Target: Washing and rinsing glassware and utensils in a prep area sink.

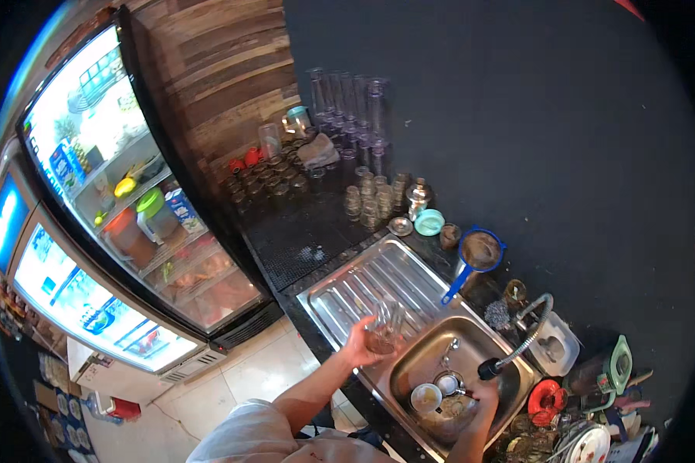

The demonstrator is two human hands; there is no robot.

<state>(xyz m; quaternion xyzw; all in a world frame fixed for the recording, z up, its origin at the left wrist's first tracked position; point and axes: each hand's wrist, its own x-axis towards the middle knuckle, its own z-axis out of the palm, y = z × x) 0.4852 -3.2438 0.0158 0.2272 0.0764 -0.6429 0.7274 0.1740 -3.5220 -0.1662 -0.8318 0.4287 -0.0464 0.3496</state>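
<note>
My left hand [360, 346] grips a clear drinking glass [381, 341] over the edge between the ribbed drainboard [376, 278] and the sink basin. Another clear glass stands just behind it. My right hand [482, 399] is over the right side of the steel sink [402, 367], near the glassware at the bottom; blur hides whether it holds anything. In the basin lie a white cup [426, 397], a small round metal piece [447, 383] and a spoon [453, 345]. A flexible faucet [534, 330] arches over the basin, its black spray head [489, 368] just above my right hand.
A blue-rimmed strainer [482, 250] rests behind the sink. Stacked glasses [370, 202], a metal shaker [419, 194] and a turquoise lid [429, 222] stand further back. Dishes [589, 445], a red ring-shaped item [547, 402] and a blender jar [591, 373] crowd the right. Glass-door fridges [150, 197] stand left.
</note>
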